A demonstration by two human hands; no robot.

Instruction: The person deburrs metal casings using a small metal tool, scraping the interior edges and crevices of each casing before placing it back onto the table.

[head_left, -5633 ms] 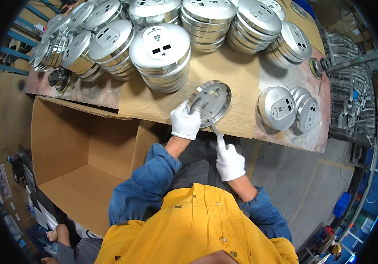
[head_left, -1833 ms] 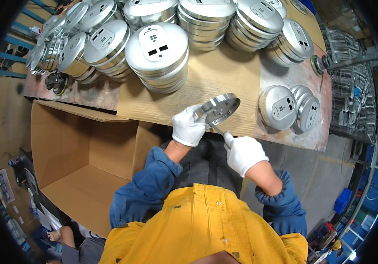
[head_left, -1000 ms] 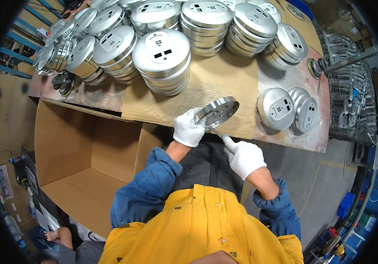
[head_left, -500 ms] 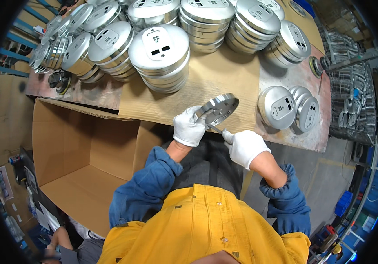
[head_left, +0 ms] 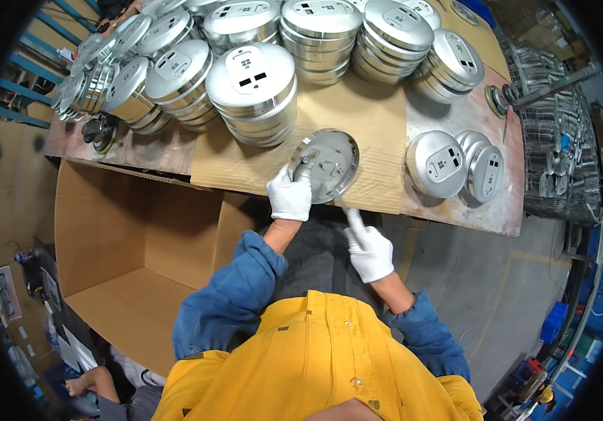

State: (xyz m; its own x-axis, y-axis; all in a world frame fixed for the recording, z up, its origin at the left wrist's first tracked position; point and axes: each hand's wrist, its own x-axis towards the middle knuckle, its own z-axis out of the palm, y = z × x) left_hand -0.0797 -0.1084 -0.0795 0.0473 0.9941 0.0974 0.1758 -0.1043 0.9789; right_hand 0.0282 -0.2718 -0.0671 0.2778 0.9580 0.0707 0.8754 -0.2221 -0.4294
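Note:
My white-gloved left hand (head_left: 291, 198) grips the left rim of a round metal cover (head_left: 331, 172), thumb over its edge. The cover's hollow inner side faces me, showing small raised posts, a raised rim and cut-outs. It is held up at the near edge of the table, tilted. My right hand (head_left: 371, 256), also gloved, is closed round the pale handle of a slim file-like tool (head_left: 355, 221). The tool's thin tip points up at the cover's lower rim; motion blur hides whether it touches. Its exact kind is unclear.
Stacked silver covers (head_left: 252, 77) fill the table's far side. A few more covers (head_left: 438, 165) lie at the right. Below the table's left edge stands an open cardboard box (head_left: 105, 238). A wrapped stack of metal parts (head_left: 557, 133) is beyond the right edge. Another person's arm (head_left: 98, 382) shows lower left.
The cover has turned from nearly edge-on to show its inner side, moving slightly left. My right hand has moved left and down toward my body, with the tool now pointing more upward.

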